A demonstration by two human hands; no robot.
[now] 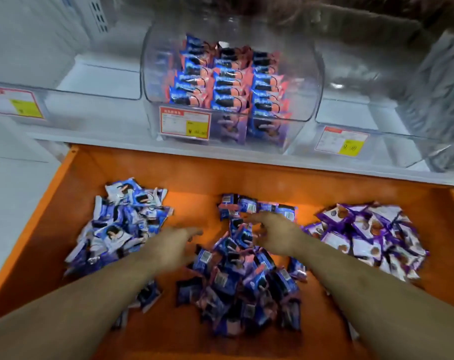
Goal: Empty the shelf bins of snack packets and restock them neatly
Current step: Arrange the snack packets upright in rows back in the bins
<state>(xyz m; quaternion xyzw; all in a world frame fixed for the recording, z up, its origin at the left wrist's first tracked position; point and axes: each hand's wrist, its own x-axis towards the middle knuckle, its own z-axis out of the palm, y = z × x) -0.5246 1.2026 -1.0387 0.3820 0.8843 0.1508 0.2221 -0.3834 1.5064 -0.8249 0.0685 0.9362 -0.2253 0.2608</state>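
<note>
Orange tray [194, 175] sits just below the shelf edge, serving as a sorting surface: three heaps kept apart by kind, white-blue packets [119, 224] left, blue-pink packets [244, 279] middle, purple packets [371, 235] right. Middle clear bin [309, 74] already holds blue-pink packets stood in tidy rows; left bin [65, 92] and right bin [376, 141] look empty, so restocking seems partway. Left hand [176, 242] reaches toward the middle heap, fingers loosely spread, holding nothing visible. Right hand [275, 235] hovers over the heap's far end, fingers curled; motion blur, so cannot tell if it grips a packet.
</note>
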